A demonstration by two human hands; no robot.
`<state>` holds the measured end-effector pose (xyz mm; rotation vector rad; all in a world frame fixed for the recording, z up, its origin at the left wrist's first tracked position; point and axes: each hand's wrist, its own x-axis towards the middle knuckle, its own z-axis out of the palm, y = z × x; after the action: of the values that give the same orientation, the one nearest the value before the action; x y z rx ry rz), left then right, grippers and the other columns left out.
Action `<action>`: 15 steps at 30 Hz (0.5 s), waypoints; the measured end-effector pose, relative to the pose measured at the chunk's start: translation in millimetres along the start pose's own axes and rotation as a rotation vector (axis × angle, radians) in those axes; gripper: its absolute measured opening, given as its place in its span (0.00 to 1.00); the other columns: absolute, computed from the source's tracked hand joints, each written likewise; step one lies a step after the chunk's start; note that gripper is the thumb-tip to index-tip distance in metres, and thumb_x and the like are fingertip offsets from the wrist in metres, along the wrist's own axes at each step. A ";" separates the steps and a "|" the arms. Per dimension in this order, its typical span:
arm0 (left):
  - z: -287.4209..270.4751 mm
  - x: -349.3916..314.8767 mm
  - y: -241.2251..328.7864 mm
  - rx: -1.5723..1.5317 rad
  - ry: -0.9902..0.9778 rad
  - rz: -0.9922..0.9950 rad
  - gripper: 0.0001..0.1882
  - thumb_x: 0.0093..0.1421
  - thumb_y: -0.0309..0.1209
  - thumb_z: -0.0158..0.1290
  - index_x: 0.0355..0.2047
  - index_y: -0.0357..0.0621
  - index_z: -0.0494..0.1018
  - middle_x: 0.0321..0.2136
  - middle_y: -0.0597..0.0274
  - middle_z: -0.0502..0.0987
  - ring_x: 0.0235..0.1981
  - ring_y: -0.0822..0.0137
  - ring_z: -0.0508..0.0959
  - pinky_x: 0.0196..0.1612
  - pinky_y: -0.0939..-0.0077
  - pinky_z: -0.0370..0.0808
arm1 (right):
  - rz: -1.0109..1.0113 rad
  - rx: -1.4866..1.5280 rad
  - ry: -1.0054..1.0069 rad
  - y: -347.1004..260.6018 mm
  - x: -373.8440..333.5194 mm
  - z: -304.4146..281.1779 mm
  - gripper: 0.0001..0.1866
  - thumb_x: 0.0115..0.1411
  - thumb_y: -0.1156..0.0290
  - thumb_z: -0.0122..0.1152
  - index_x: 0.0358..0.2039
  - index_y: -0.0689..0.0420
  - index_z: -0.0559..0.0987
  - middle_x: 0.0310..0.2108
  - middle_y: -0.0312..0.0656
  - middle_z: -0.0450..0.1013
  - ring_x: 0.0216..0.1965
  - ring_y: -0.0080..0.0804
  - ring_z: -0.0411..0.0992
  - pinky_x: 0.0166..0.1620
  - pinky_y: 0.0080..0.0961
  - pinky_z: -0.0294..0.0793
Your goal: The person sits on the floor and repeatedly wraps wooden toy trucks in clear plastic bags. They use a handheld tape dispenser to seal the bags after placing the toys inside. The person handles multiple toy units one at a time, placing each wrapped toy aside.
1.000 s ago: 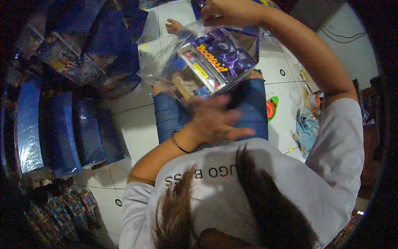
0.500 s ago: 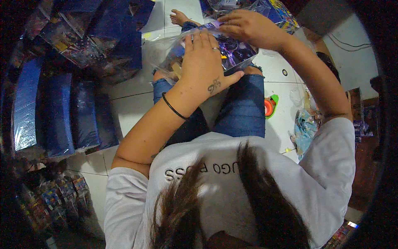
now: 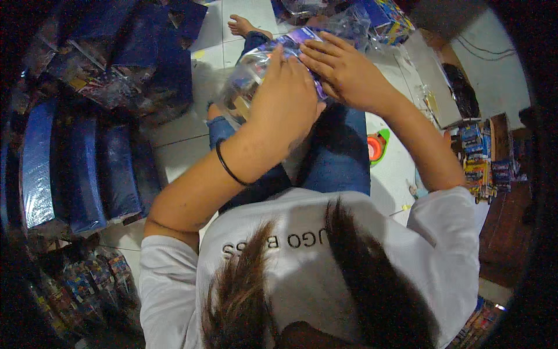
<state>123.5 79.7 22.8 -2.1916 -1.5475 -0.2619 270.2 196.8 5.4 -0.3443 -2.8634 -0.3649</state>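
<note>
A package with a purple printed face (image 3: 303, 35), wrapped in loose clear plastic (image 3: 232, 87), rests over my lap. Across its near left part lies my left hand (image 3: 285, 96), fingers stretched out along the plastic and the thumb toward its right edge. My right hand (image 3: 337, 67) comes in from the right, its fingers extended flat over the upper right part, close to the left fingertips. Both hands touch the wrapped package and cover much of its face. The undersides of the fingers are hidden.
Big blue plastic-wrapped packs (image 3: 38, 163) stand at the left, with more dark blue packs (image 3: 163, 35) beyond. Small bagged items (image 3: 93, 276) lie lower left. A green and orange round object (image 3: 376, 146) sits right of my thigh. Colourful packages (image 3: 476, 157) stack farther right.
My right hand has come down and left from the far edge onto the package's face. The left fingers have shifted and bent slightly. Colourful packages at the right have come into view.
</note>
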 end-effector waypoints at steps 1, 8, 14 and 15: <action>8.2 -5.2 0.2 0.033 -0.027 0.024 0.34 0.56 0.47 0.52 0.49 0.24 0.67 0.49 0.39 0.70 0.54 0.46 0.68 0.65 0.54 0.53 | 0.021 -0.014 0.067 1.9 -9.6 4.8 0.26 0.49 0.70 0.59 0.52 0.55 0.73 0.62 0.44 0.60 0.65 0.42 0.53 0.67 0.43 0.45; 39.6 -28.9 4.4 -0.114 0.117 0.056 0.26 0.54 0.39 0.53 0.43 0.25 0.71 0.44 0.43 0.73 0.49 0.50 0.70 0.59 0.56 0.62 | 1.876 -0.025 0.036 -34.2 -234.5 169.7 0.55 0.41 0.40 0.68 0.57 0.71 0.60 0.57 0.63 0.58 0.60 0.55 0.57 0.59 0.45 0.57; 38.9 -27.9 3.0 -0.192 0.164 0.030 0.22 0.52 0.35 0.53 0.40 0.27 0.72 0.43 0.47 0.71 0.48 0.52 0.69 0.58 0.58 0.63 | 2.222 0.536 0.066 -57.3 -350.0 285.2 0.38 0.47 0.44 0.63 0.40 0.72 0.76 0.36 0.54 0.77 0.37 0.45 0.76 0.37 0.36 0.74; 39.2 -29.1 2.6 -0.224 0.202 0.012 0.21 0.53 0.34 0.53 0.40 0.27 0.72 0.43 0.47 0.71 0.49 0.52 0.69 0.58 0.57 0.63 | 2.379 0.595 0.250 -47.5 -337.7 261.8 0.35 0.48 0.46 0.64 0.39 0.71 0.76 0.38 0.53 0.76 0.37 0.43 0.76 0.36 0.36 0.74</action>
<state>111.8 72.3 -24.0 -2.2585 -1.4520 -0.6604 524.8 155.3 -338.6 -2.3987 -0.6314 0.7442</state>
